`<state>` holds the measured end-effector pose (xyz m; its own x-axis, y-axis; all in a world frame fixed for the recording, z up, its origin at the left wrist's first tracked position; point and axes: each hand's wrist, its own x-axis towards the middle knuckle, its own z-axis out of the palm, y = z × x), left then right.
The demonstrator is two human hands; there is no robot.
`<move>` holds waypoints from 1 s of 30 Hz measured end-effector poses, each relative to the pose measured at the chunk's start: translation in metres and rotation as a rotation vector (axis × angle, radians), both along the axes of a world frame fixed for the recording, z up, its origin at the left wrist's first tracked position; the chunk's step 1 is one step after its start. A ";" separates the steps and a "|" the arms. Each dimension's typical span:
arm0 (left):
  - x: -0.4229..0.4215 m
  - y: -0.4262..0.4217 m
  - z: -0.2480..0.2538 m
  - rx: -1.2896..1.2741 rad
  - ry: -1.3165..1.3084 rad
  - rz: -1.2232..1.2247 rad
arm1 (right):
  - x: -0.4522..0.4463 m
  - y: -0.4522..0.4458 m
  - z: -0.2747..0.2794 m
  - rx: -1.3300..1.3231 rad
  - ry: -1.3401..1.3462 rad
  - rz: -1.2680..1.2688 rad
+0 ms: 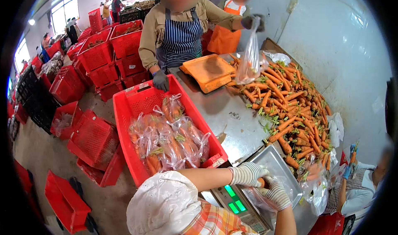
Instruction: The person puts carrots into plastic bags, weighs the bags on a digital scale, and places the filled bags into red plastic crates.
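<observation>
Neither my left hand nor my right hand shows. Just in front of me a person in a white cap (163,204) and plaid shirt bends over a digital scale (234,202) with a metal tray (271,162). That person's striped-gloved hands (263,185) hold a carrot at a clear plastic bag (261,199). Beside them stands a red crate (124,123) of bagged carrots (166,139). Across the metal table (236,131), a person in a striped apron (182,38) grips the crate's rim with one dark-gloved hand and lifts a clear bag (251,56) with the other.
Loose carrots (290,115) are heaped along the wall. An orange plastic tray (209,71) lies at the table's far side. Stacked red crates (95,56) and tumbled ones (95,139) fill the floor to the left. Another person (356,185) works at right with blue gloves.
</observation>
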<state>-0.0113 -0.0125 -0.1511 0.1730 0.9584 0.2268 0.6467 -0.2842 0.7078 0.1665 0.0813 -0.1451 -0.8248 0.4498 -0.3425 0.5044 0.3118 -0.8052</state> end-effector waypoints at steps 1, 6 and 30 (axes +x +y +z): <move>-0.003 0.003 -0.008 -0.044 0.063 0.021 | -0.001 -0.002 0.005 0.168 -0.054 0.071; -0.018 0.001 -0.021 -0.179 0.247 -0.027 | -0.008 -0.022 0.037 0.337 0.031 0.083; 0.046 0.018 0.003 0.275 -1.067 -0.126 | 0.012 -0.040 0.065 0.329 0.422 -0.128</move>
